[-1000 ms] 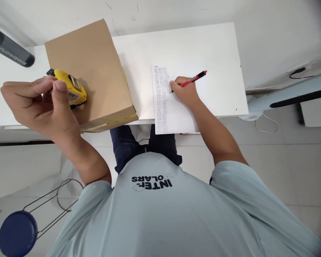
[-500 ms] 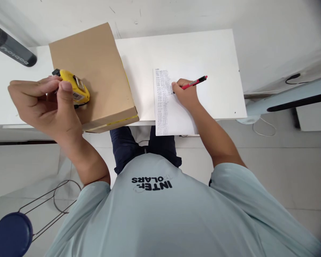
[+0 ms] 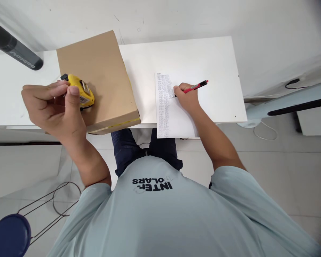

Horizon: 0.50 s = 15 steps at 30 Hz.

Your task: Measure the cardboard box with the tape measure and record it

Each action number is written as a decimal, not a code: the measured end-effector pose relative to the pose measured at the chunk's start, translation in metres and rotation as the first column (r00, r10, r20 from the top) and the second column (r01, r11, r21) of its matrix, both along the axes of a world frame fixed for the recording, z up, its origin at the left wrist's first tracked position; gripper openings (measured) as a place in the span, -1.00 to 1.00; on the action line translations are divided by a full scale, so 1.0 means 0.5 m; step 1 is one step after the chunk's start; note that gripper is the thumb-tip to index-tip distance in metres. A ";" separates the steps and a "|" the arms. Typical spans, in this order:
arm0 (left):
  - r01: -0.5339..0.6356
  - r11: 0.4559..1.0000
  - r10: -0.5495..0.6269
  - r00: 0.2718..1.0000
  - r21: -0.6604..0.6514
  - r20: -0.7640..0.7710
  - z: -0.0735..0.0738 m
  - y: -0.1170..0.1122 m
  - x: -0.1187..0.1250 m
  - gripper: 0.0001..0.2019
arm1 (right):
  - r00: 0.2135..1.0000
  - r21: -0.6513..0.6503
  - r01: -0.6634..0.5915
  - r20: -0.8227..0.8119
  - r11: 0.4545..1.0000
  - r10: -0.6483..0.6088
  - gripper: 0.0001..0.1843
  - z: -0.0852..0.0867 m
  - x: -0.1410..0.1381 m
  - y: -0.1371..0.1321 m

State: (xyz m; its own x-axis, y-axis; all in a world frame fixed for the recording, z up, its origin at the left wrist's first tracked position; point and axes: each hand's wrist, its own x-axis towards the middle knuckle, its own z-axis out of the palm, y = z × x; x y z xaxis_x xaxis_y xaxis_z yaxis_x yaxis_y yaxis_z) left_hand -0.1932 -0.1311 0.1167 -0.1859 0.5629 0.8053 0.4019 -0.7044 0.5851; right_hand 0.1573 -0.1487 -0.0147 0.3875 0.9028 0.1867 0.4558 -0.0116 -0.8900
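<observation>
My left hand [image 3: 53,109] is curled round a yellow tape measure [image 3: 81,92], thumb and fingers pinching its left end, over the left side of a brown cardboard box [image 3: 101,75]. The box lies on the white table [image 3: 182,57], with a yellow strip along its near edge. My right hand [image 3: 186,97] grips a red pen [image 3: 196,86], its tip on a white sheet of paper [image 3: 168,114] filled with a column of small writing. The sheet overhangs the table's near edge.
A dark cylinder [image 3: 13,50] with lettering juts in at the upper left. A blue round stool seat [image 3: 9,235] with a wire frame stands on the tiled floor at lower left. A cable [image 3: 266,130] and a grey bar [image 3: 296,101] lie right of the table.
The view has shifted, so everything sits a little lower and further right in the picture. Both hands keep their grips; the pen stays at the same lines of the sheet.
</observation>
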 end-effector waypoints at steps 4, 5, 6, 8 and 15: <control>0.019 1.000 -0.019 1.000 0.011 -0.001 0.003 -0.003 0.005 -0.45 | 1.000 -0.005 -0.008 0.010 1.000 0.009 -0.47 0.000 0.000 -0.001; 0.027 0.999 -0.027 1.000 0.018 0.001 0.003 -0.002 0.005 -0.45 | 1.000 -0.003 -0.013 0.016 1.000 0.013 -0.47 0.000 0.000 -0.002; 0.037 0.999 -0.037 0.999 0.025 0.003 0.002 -0.001 0.005 -0.46 | 1.000 0.002 -0.012 0.021 1.000 0.012 -0.46 0.001 0.001 -0.003; 0.056 0.997 -0.057 0.998 0.046 0.012 -0.001 0.002 0.004 -0.48 | 1.000 0.010 -0.001 0.029 1.000 0.001 -0.44 0.001 0.001 -0.004; 0.053 0.998 -0.054 0.998 0.028 0.014 0.009 -0.009 0.010 -0.58 | 0.999 0.025 0.001 0.041 1.000 -0.002 -0.43 -0.010 0.003 -0.001</control>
